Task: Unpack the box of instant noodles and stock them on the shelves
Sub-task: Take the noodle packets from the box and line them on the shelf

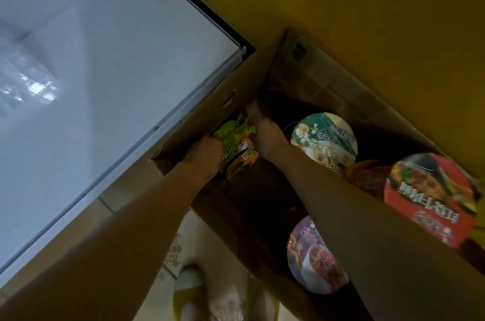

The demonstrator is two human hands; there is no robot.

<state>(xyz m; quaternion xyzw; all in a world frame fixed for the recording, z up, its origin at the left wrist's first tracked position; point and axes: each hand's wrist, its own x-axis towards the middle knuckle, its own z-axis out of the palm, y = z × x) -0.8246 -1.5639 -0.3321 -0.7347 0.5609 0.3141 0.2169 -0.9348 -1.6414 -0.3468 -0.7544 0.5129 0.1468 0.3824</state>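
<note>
Nearest you, item one: your feet in yellow-and-white slippers (pixel 189 291) on a pale tiled floor (pixel 181 236). Item two: an open brown cardboard box (pixel 328 79), standing just in front of your feet, with both of your bare forearms reaching into it. Inside, on the near right, lies a round noodle bowl with a purple-and-pink printed lid (pixel 312 255), partly hidden by your right forearm. Farther right is a round noodle bowl with a red lid (pixel 430 197), tilted against the box's right wall; beyond it, a round noodle bowl with a green-and-white lid (pixel 325 142). At the box's left wall, your left hand (pixel 207 152) is clenched around a crinkled green-and-orange instant noodle packet (pixel 238 152), which is still inside the box. Your right hand (pixel 265 134) sits just beside it, fingers reaching to the packet's upper edge; you cannot tell whether it grasps the packet or only touches it. Left of the box, a large white flat panel with a dark edge (pixel 105 58). Beyond the box, a plain yellow surface (pixel 367 5).
</note>
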